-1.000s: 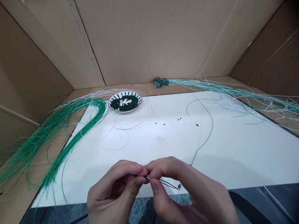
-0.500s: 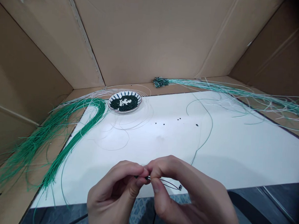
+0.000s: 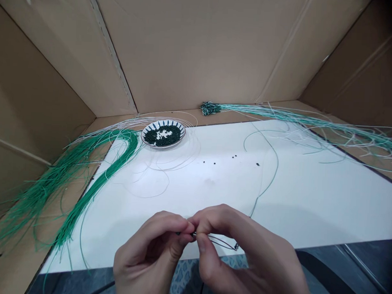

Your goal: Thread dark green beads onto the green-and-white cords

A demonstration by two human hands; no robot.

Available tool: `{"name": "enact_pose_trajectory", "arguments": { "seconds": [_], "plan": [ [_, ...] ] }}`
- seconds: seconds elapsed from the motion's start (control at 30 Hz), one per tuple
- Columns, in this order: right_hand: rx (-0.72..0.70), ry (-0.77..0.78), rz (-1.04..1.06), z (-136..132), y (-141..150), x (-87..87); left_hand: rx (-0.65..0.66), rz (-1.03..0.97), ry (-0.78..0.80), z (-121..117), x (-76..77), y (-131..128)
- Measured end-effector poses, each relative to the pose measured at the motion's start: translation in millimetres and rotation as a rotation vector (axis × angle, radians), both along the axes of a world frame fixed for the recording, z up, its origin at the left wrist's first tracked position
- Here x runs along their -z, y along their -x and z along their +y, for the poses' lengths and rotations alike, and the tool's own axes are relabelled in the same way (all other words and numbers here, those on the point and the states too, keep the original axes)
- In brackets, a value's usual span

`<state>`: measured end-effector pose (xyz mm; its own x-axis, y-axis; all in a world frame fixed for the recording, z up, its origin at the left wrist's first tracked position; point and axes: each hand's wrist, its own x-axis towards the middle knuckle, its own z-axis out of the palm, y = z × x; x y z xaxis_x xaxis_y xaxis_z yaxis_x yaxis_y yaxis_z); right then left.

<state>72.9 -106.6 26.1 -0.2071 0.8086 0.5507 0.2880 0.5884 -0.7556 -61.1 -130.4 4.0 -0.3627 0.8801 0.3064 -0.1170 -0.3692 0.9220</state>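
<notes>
Three tan cardboard walls [image 3: 200,52] with creased seams surround a cardboard base [image 3: 12,264] bearing a white board [image 3: 310,204]; a dark surface [image 3: 350,257] and blue patterned cloth [image 3: 233,262] lie nearest, under soft, even light.

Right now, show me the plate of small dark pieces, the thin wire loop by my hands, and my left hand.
Plate [image 3: 163,122]: head view, patterned rim.
Wire loop [image 3: 221,240]: head view, upper strand.
Left hand [image 3: 149,249]: head view, back of the hand.

Bead-filled plate [image 3: 163,123], cardboard walls [image 3: 200,56], white board [image 3: 310,204]
</notes>
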Motion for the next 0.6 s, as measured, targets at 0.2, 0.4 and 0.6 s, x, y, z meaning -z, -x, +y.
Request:
{"name": "enact_pose_trajectory", "arguments": {
  "seconds": [0.2,0.4,0.6],
  "plan": [
    [0.043,0.002,0.021,-2.1,3.9,3.6,-0.048,-0.085,0.012,0.2,5.4,-5.7],
    [0.044,0.085,0.125,-5.8,9.4,5.0,-0.222,-0.279,0.148,1.2,3.1,-20.7],
    [-0.031,0.122,0.210,-4.3,9.8,12.5,-0.117,-0.322,0.197,3.6,5.5,-14.6]
  ]
}}
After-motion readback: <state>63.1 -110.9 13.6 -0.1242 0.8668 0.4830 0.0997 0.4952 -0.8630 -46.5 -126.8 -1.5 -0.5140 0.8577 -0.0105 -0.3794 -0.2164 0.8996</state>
